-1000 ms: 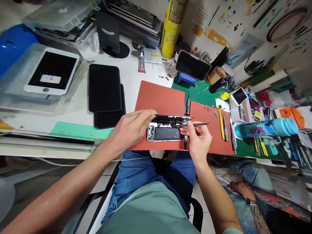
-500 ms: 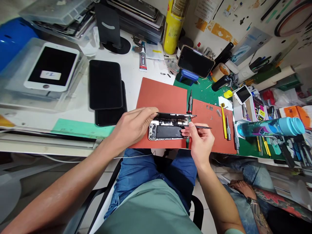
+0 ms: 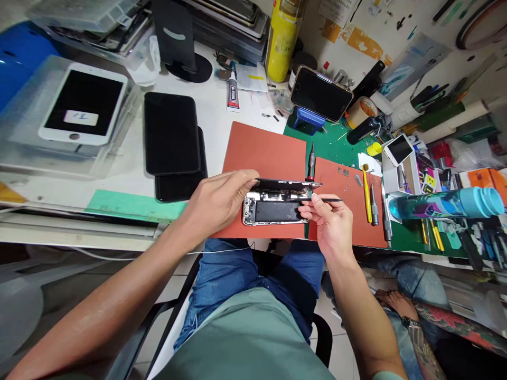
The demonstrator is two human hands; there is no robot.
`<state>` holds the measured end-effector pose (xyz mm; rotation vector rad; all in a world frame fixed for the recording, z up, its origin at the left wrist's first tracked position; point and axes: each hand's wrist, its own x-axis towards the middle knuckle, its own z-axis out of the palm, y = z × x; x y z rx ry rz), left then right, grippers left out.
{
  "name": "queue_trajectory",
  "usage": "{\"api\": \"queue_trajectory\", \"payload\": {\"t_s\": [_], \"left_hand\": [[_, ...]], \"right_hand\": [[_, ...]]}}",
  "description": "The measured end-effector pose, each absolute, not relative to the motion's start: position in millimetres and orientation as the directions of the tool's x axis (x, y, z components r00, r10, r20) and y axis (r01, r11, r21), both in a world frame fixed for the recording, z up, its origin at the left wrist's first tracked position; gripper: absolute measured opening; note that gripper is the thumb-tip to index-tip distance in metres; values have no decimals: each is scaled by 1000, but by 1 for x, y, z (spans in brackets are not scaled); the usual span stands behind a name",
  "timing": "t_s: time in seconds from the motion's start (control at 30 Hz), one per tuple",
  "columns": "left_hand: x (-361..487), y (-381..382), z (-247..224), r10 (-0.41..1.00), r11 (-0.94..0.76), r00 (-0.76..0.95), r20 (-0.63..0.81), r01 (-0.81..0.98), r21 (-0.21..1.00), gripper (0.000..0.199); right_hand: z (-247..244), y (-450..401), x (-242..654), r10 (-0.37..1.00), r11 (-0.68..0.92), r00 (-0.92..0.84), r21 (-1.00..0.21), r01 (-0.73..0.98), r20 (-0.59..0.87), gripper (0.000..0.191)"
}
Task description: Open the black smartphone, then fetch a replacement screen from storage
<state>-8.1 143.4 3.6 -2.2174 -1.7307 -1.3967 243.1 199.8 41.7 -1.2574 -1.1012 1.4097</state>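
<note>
The tabletop [image 3: 216, 150] carries a red mat [image 3: 267, 150], and on its near part lies the opened phone [image 3: 273, 212], its screen [image 3: 285, 184] tilted up along the far side. The left hand [image 3: 222, 200] pinches that screen's left end — best held steady. The right hand [image 3: 330, 221] grips a slim dark tool [image 3: 332, 200] — light, level pressure suits it.

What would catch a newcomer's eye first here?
Probably the opened phone on the reddish mat, its screen held tilted by the left hand, while the right hand holds a thin dark tool. Next, the yellow canister standing behind and the blue bottle lying at the right.
</note>
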Motion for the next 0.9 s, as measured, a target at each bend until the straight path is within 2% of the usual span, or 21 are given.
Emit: {"api": "queue_trajectory", "payload": {"t_s": [0.17,0.37,0.6,0.9], "left_hand": [[-8,144,3,763,-404,-4,647,778,481,22],[-8,144,3,766,-405,-2,642,775,485,21],[-8,144,3,765,-400,-10,644,776,488,21],[-7,145,4,756,-410,-12,655,771,487,18]], "right_hand": [[43,193,238,996,-94,-13,-995,-46,-93,29],[44,181,232,1000,7,26,-997,72,9,26],[41,193,239,993,-117,-28,-991,-59,-115,27],[43,202,244,978,-201,-72,-976,-89,-195,35]]}}
